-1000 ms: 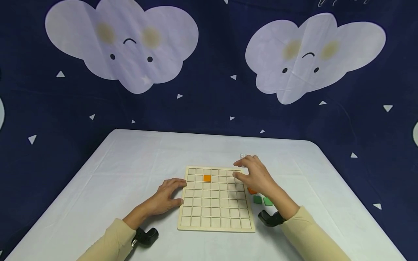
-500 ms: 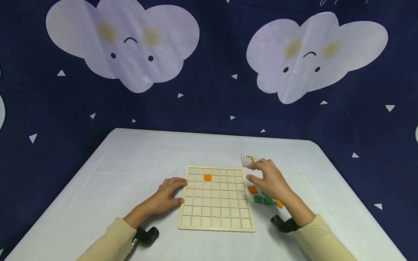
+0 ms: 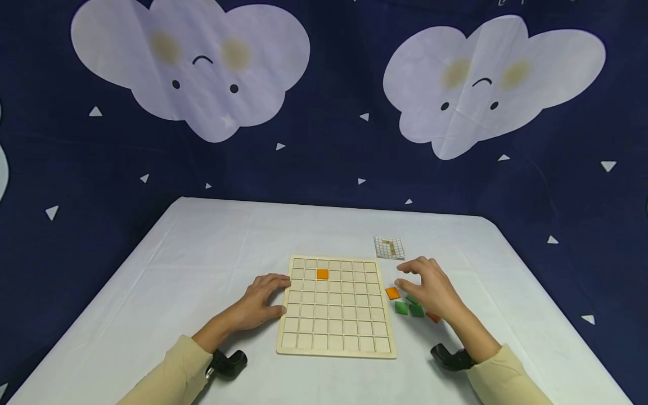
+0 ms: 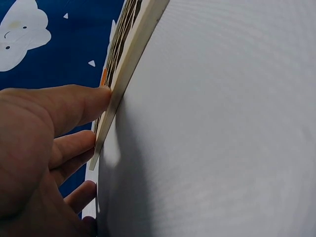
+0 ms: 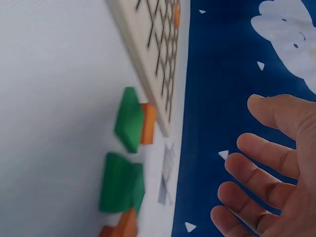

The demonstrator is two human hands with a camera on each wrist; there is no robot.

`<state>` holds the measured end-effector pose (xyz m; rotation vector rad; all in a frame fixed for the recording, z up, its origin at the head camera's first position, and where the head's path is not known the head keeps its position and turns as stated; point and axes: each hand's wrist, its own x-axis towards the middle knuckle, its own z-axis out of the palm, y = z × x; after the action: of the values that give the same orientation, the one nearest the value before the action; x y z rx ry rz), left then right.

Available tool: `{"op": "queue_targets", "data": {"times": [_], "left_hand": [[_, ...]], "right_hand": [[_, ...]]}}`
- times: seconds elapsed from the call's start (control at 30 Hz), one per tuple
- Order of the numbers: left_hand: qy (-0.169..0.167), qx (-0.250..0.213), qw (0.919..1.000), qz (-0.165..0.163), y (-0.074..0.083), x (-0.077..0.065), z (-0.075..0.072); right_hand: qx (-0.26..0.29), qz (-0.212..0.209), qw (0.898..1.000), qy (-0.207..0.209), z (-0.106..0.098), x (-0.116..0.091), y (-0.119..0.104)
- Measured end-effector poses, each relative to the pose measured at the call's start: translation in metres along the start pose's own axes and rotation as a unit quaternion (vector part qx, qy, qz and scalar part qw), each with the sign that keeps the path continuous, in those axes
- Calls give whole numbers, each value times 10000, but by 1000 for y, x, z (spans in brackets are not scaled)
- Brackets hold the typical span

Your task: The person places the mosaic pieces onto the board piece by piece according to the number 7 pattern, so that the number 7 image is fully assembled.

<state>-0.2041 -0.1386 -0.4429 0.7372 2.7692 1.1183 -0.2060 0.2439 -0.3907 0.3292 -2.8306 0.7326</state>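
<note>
The left hand (image 3: 255, 304) touches the edge of the board (image 3: 336, 312), grip loosely spread. The right hand (image 3: 430, 287) hangs above the desk (image 3: 202, 242), grip wide and unfilled, an orange tile (image 3: 392, 293) and green tiles (image 3: 401, 308) just below it, a printed card (image 3: 389, 247) beyond. Between the grips, the head view shows one orange square (image 3: 322, 274) whole on the board; the wrist views catch only slivers. The right wrist view also has orange pieces (image 5: 126, 225) at its bottom edge, perhaps two, but blurred.
</note>
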Motion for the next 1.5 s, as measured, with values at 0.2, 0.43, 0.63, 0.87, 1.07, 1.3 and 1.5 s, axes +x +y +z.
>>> {"op": "queue_targets", "data": {"times": [0.2,0.43,0.63,0.87,1.07,1.3,1.5], "left_hand": [[10,-2,10000,0,0,0,0],[5,9,10000,-24,0,0,0],[-20,20,10000,-76,1,0,0],[-37,50,9999,-105,2,1,0],[-19,48,10000,-54,1,1,0],[-14,52,10000,-13,0,1,1],[-23,39,10000,-7,0,0,0]], "right_hand": [[-143,154,9998,18,4,-5,11],[-302,305,9991,60,7,-9,19],[-378,322,9988,42,8,-12,23],[-535,414,9977,-59,9,-12,30],[-645,391,9971,-105,10,-12,33],[-742,486,9958,-241,10,-11,35],[-859,492,9945,-352,13,-8,37]]}}
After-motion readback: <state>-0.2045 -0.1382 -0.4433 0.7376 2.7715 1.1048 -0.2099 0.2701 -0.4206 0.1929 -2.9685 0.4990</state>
